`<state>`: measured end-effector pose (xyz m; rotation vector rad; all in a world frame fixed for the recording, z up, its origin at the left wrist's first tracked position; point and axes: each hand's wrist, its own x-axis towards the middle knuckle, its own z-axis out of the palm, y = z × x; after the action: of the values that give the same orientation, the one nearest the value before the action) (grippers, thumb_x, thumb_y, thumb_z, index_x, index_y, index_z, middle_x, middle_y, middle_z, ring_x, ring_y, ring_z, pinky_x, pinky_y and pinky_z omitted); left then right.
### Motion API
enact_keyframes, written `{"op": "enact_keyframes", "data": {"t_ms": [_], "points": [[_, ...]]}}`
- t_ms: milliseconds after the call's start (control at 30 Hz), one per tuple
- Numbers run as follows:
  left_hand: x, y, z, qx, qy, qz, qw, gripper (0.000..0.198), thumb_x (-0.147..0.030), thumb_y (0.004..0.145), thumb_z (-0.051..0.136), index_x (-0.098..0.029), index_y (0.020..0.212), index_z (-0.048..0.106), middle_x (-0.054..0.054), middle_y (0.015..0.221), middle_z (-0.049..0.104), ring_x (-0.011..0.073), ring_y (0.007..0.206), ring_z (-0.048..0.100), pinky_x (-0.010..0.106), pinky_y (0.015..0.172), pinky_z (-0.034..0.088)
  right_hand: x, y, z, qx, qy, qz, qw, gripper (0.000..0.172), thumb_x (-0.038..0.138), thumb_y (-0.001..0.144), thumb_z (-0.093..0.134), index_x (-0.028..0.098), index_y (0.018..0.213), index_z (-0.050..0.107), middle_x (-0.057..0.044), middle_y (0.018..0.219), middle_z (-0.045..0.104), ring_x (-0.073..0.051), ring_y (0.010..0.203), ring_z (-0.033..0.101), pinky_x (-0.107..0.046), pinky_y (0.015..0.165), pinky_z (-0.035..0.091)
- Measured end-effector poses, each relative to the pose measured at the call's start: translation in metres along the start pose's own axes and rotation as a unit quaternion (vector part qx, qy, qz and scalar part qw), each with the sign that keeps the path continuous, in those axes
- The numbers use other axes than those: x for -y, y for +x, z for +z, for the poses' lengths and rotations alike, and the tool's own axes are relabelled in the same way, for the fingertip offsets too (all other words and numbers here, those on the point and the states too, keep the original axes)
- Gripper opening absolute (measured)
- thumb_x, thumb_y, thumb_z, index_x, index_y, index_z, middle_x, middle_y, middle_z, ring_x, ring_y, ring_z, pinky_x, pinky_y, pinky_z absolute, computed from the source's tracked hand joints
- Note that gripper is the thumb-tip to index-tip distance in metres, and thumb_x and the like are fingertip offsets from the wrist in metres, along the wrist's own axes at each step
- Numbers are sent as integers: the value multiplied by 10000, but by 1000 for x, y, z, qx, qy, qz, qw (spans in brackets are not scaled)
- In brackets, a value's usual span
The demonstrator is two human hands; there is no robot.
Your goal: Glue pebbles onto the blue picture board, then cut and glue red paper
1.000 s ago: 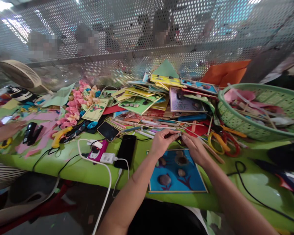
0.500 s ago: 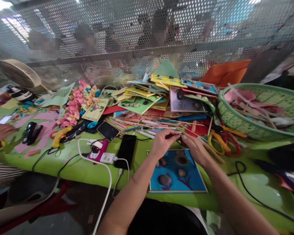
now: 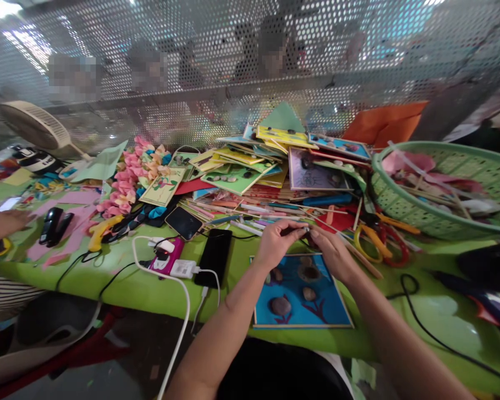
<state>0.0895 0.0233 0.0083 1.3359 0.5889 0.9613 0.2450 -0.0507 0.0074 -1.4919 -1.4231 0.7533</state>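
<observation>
My left hand [image 3: 280,239] and my right hand [image 3: 329,247] meet above the far edge of a blue picture board [image 3: 291,314]. Their fingertips pinch together on something small and dark, too small to name. Stones are fixed on the board, among them a round grey stone [image 3: 280,305] at lower left and a smaller brown stone [image 3: 309,293] nearer the middle. Dark red plant shapes lie below these stones. Light wooden strips edge the board. My forearms cover parts of its left and right sides.
Behind my hands lie pens, sticks and a heap of stone-decorated cards [image 3: 237,178]. A green basket [image 3: 437,216] and scissors [image 3: 373,244] are on the right. Left are a black phone [image 3: 214,258], white cables, a fan [image 3: 33,125] and another person's hand [image 3: 2,225].
My hands stay almost where they were, fingertips still together above the board. The other person's hand at far left has shifted slightly.
</observation>
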Motion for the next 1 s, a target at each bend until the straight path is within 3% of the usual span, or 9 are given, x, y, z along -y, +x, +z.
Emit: {"op": "enact_keyframes", "data": {"t_ms": [233, 533, 833, 1000], "points": [[-2, -1, 1, 4, 7, 20, 1000, 255, -413, 795, 813, -195, 927, 809, 81, 984, 804, 236, 945, 733, 391, 921, 573, 0, 0, 0, 14, 29, 18, 999, 424, 569, 996, 449, 229, 1032, 699, -41, 871, 687, -247, 843, 622, -357, 780, 486], [-1, -1, 1, 10, 13, 30, 999, 300, -462, 791, 818, -195, 928, 808, 87, 984, 800, 237, 941, 729, 387, 907, 572, -2, 0, -2, 2, 15, 15, 1000, 376, 520, 980, 468, 222, 787, 592, 0, 683, 540, -187, 652, 474, -319, 608, 374], [-4, -1, 2, 6, 10, 20, 1000, 324, -477, 786, 822, -190, 935, 806, 87, 977, 800, 240, 937, 727, 393, 907, 572, -7, 0, 0, 13, 40, 19, 999, 434, 567, 1004, 424, 222, 1009, 688, -34, 846, 659, -232, 801, 584, -340, 723, 471], [-7, -3, 1, 10, 44, 49, 998, 293, -469, 819, 798, -202, 938, 805, 91, 992, 793, 241, 961, 720, 394, 922, 562, -9, 0, -1, 14, 39, 25, 999, 404, 574, 989, 470, 234, 946, 683, -29, 846, 666, -225, 773, 576, -336, 705, 463]]}}
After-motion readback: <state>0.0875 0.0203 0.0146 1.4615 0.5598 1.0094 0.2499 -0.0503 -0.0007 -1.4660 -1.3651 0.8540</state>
